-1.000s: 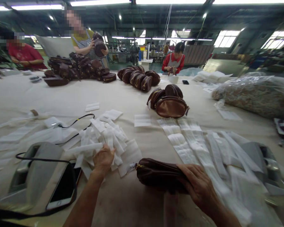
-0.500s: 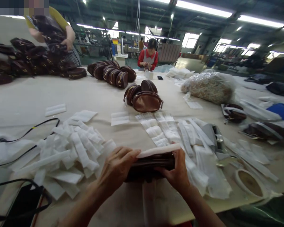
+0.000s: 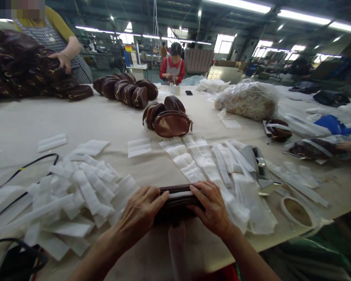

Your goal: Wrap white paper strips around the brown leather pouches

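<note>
Between my hands, close to the front of the table, is a dark brown leather pouch (image 3: pixel 175 207). My left hand (image 3: pixel 144 207) grips its left end, thumb along the top edge. At the right end my right hand (image 3: pixel 212 205) holds it, fingers over the top and thumb on the near side. A white padding strip (image 3: pixel 179 194) lies along the pouch's top, mostly tucked between the leather layers. Another white strip (image 3: pixel 177 246) hangs below the pouch. Beyond, finished-looking brown pouches (image 3: pixel 172 124) stand together.
White folded strips (image 3: pixel 87 187) lie heaped at left, more (image 3: pixel 190 156) ahead and right. A metal tape dispenser (image 3: pixel 259 166), a tape roll (image 3: pixel 296 210) and a stuffed plastic bag (image 3: pixel 248 101) are at right. Black cords lie left. Two people (image 3: pixel 174 66) stand or sit across the table.
The white strip on top has gone down between the leather layers. My right fingers have moved over the top edge. The view has shifted right, and the person at left has moved an arm.
</note>
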The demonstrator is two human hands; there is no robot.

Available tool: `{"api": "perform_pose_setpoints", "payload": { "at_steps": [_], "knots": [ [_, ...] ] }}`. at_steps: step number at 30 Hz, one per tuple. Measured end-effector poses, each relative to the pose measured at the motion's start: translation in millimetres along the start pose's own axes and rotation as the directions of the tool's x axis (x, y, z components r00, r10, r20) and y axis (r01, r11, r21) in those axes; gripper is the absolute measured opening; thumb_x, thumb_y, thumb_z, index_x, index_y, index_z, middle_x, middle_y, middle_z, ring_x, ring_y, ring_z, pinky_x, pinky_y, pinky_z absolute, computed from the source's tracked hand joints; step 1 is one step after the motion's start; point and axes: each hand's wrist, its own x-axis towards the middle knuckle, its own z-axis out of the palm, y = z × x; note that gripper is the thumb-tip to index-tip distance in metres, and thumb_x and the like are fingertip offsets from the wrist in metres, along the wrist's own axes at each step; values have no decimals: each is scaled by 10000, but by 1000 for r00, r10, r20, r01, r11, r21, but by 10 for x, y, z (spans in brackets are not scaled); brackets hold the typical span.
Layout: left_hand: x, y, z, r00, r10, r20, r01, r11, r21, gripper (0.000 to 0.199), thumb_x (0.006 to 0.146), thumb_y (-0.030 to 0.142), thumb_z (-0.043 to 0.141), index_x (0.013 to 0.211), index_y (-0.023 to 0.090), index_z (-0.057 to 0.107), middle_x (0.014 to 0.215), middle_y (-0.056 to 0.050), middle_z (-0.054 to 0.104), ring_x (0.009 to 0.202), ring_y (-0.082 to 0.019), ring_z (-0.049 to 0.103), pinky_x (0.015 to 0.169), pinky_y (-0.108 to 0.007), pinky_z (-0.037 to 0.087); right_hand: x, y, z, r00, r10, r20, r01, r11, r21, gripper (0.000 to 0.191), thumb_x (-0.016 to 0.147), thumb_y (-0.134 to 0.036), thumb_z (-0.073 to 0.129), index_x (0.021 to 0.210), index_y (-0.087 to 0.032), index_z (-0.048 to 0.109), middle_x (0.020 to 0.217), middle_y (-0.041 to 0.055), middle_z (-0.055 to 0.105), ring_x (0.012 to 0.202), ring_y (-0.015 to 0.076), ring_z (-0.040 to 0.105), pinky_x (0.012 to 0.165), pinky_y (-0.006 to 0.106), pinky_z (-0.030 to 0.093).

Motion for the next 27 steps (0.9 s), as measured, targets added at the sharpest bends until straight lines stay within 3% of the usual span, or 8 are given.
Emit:
{"api": "perform_pose_setpoints", "payload": {
  "at_steps": [3, 7, 11, 14, 18, 24, 27],
  "knots": [
    [-46, 96, 28, 999, -50, -10, 50, 999, 4, 263, 947, 182, 367, 1051, 114, 599, 919, -88, 583, 779, -174, 542, 674, -297, 488, 7, 9, 24, 999, -37, 13, 37, 999, 15, 425, 885, -241, 591, 1298, -189, 506, 1190, 124, 599, 1152, 252, 529, 977, 488, 461],
    [-81, 314, 199, 992, -66, -107, 87, 976, 202, 281, 921, 266, 469, 1037, 37, 585, 1043, -174, 598, 963, -285, 561, 800, -429, 481, -33, 6, 73, 999, -46, -5, 46, 999, 21, 481, 885, -183, 578, 1352, -181, 464, 1224, 128, 608, 1215, 251, 511, 1003, 481, 458],
    [-82, 451, 392, 979, -78, -187, 129, 951, 282, 222, 889, 112, 462, 1062, 31, 576, 1119, -194, 614, 1091, -296, 551, 894, -430, 448, -64, 21, 4, 999, 25, 43, -32, 987, 157, 464, 903, -189, 533, 1362, -211, 467, 1313, 119, 556, 1271, 252, 474, 1004, 453, 480],
    [-91, 459, 425, 978, -94, -187, 145, 949, 282, 282, 894, 106, 438, 1139, 70, 573, 1156, -185, 621, 1107, -292, 560, 901, -424, 430, -75, 43, -86, 978, 193, 74, -206, 935, 288, 373, 925, -158, 473, 1284, -235, 540, 1296, 90, 573, 1207, 211, 542, 976, 382, 512],
    [-136, 435, 405, 985, -105, -140, 140, 954, 264, 367, 914, 178, 447, 1268, 138, 533, 1244, -183, 589, 1144, -304, 549, 919, -438, 399, -76, 48, -98, 928, 373, 1, -351, 873, 338, 180, 898, -191, 551, 1036, -231, 660, 1155, 65, 649, 1046, 187, 639, 902, 324, 551],
    [-139, 386, 404, 987, -125, -99, 150, 939, 311, 423, 888, 254, 551, 1307, 215, 509, 1327, -185, 526, 1238, -357, 472, 987, -544, 341, -17, 35, -45, 921, 390, 11, -370, 864, 342, 115, 914, -225, 536, 909, -218, 651, 1076, 53, 663, 964, 160, 653, 838, 275, 558],
    [-112, 339, 391, 984, -142, -104, 167, 938, 305, 411, 890, 250, 554, 1299, 236, 513, 1253, -181, 569, 1135, -336, 548, 941, -539, 386, 18, 13, -87, 941, 338, 17, -331, 911, 246, 120, 926, -200, 502, 927, -207, 621, 1076, 62, 654, 982, 157, 638, 849, 292, 545]
  ]
}}
